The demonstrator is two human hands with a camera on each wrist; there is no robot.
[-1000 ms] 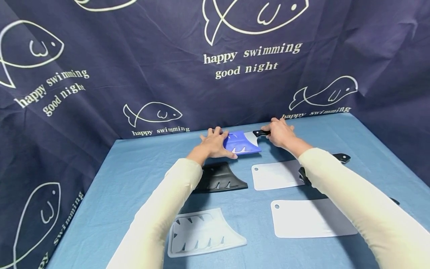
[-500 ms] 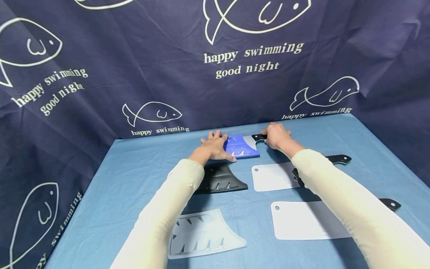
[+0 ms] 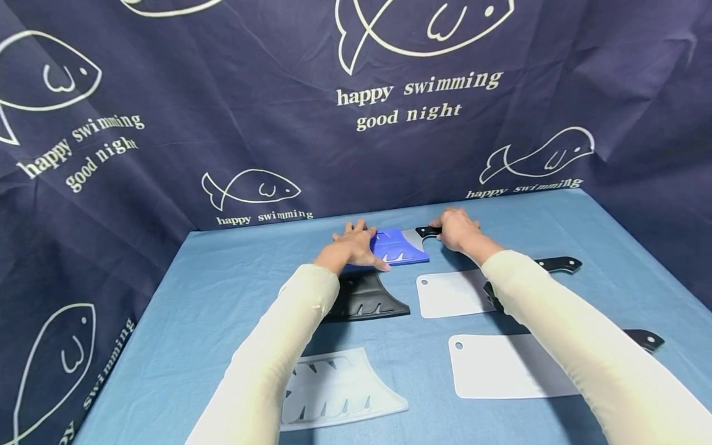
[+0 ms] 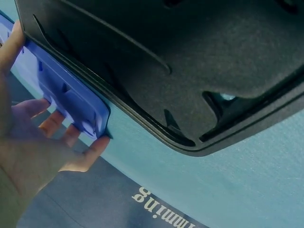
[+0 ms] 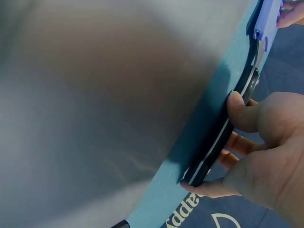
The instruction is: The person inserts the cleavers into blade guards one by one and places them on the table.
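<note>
Fish-print curtain (image 3: 267, 93) hangs behind the counter (image 3: 211, 296); left fingers (image 4: 93, 153), spread wide, grip the blue sheath (image 3: 399, 248); right fingers (image 5: 213, 188) pinch its knife (image 3: 426, 232).

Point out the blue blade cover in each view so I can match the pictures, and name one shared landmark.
Head: blue blade cover, just right of centre.
Left wrist: blue blade cover, left side, above mid-height.
Right wrist: blue blade cover, top right corner, cut off by the edge.
Shared landmark: the left hand, at the cover in all three.

There are three cleavers (image 3: 412, 238) and three blade covers (image 3: 397, 246) in all
</note>
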